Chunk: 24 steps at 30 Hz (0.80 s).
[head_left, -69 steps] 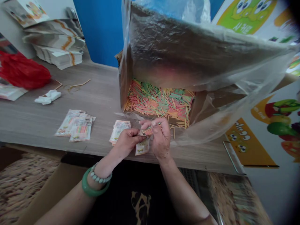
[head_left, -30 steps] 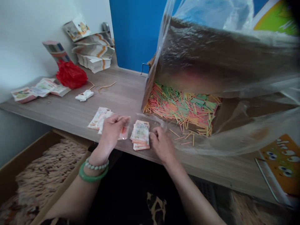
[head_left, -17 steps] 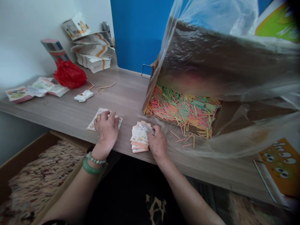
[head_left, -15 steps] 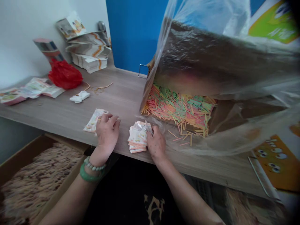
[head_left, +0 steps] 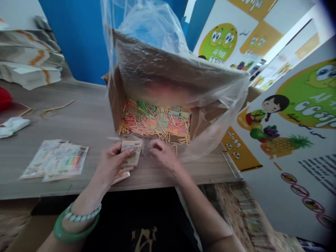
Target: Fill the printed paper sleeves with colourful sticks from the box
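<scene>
Packet (head_left: 133,159) is pinched in left hand (head_left: 109,166), best held flat and lightly; right hand (head_left: 165,154) is curled, whether anything is grasped cannot be told.

A crumpled white tissue (head_left: 15,126) lies near a red bag (head_left: 4,99).

Carton (head_left: 117,105) showing matt cardbd, w/ crinkly, glossy plastic liner (head_left: 223,112) over it! Packets (head_left: 133,158): thin, printed plastic; desktop (head_left: 88,120): matt, wood-look.
</scene>
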### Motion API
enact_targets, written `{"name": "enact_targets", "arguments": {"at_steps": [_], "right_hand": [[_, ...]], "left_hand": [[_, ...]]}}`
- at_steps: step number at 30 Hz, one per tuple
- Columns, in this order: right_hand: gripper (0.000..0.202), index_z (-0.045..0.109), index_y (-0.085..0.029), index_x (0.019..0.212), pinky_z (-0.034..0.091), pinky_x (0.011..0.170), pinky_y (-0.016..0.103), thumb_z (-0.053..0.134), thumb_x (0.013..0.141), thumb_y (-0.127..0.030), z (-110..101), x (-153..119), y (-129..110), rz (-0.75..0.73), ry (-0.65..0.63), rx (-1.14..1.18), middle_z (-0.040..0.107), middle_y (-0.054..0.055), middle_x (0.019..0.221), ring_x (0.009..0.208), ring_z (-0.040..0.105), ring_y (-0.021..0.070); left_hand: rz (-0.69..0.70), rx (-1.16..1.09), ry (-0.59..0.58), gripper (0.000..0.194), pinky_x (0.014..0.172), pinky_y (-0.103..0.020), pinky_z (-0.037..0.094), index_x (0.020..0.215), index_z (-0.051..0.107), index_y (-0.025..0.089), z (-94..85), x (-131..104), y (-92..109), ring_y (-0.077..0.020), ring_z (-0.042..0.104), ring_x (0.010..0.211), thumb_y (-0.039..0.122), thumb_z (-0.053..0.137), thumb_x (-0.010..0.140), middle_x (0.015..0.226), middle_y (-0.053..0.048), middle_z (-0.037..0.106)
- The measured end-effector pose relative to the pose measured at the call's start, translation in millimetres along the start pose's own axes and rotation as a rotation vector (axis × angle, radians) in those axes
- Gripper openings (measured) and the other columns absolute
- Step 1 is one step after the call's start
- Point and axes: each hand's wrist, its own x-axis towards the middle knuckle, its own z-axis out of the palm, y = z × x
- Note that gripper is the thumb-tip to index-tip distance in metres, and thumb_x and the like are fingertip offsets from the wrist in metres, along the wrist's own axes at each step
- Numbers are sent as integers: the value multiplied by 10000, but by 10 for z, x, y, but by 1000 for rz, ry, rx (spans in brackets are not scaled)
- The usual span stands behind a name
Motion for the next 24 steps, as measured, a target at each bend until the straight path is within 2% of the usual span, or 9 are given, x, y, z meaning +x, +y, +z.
{"name": "enact_targets", "arguments": {"at_steps": [3, 5, 7, 9, 12, 15, 18, 24], "right_hand": [[352, 655, -139, 1056, 429, 873, 343, 407, 841, -11, -558, 118, 388, 247, 168, -640, 660, 140, 1068, 1010, 577, 235], [377, 634, -82, 1152, 420, 903, 359, 414, 856, 0, -818, 189, 583, 377, 136, -927, 633, 208, 1175, 1107, 556, 276], [357, 622, -71, 1194, 417, 904, 359, 440, 888, -38, -957, 242, 701, 374, 47, -1086, 615, 218, 1225, 1152, 534, 295], [328, 629, -90, 1194, 411, 907, 368, 447, 921, -87, -1005, 279, 762, 300, -23, -1171, 614, 201, 1234, 1160, 525, 301], [322, 641, -116, 1198, 393, 918, 395, 436, 951, -136, -1014, 326, 810, 254, -59, -1244, 612, 189, 1245, 1160, 524, 304], [327, 637, -137, 1227, 381, 922, 417, 467, 952, -183, -1026, 378, 853, 242, -86, -1269, 602, 193, 1277, 1158, 530, 305], [296, 658, -116, 1173, 370, 934, 428, 513, 935, -215, -1036, 416, 889, 232, -109, -1285, 637, 203, 1228, 1127, 558, 315], [287, 608, -80, 1170, 371, 919, 402, 452, 936, -140, -1033, 402, 925, 282, -18, -1275, 681, 218, 1113, 1086, 610, 307]], "left_hand": [[-1, -40, -22, 354, 561, -230, 493, 865, 705, 169, 47, -12, -9, -131, 607, 613, 355, 865, 609, 742, -2, 699], [-7, -39, -47, 365, 547, -228, 491, 864, 689, 173, 85, -3, -42, -125, 591, 587, 370, 863, 610, 712, 11, 685], [-9, -9, -74, 357, 531, -223, 478, 835, 670, 172, 132, 9, -89, -117, 569, 560, 389, 855, 620, 676, 22, 663], [-30, 37, -104, 347, 512, -214, 452, 801, 652, 168, 176, 15, -134, -110, 553, 546, 408, 842, 636, 663, 23, 649], [-90, 91, -139, 343, 489, -210, 412, 740, 629, 163, 205, 11, -180, -107, 531, 526, 436, 820, 657, 632, 21, 626], [-117, 88, -126, 347, 488, -211, 394, 688, 595, 170, 187, 6, -212, -103, 512, 513, 434, 817, 649, 601, 31, 603], [-114, 65, -101, 335, 515, -215, 413, 704, 585, 178, 151, 5, -244, -108, 531, 541, 407, 821, 644, 628, 32, 622], [-123, -11, -128, 300, 571, -242, 463, 761, 610, 182, 98, -39, -256, -130, 582, 598, 388, 809, 672, 696, 15, 665]]}}
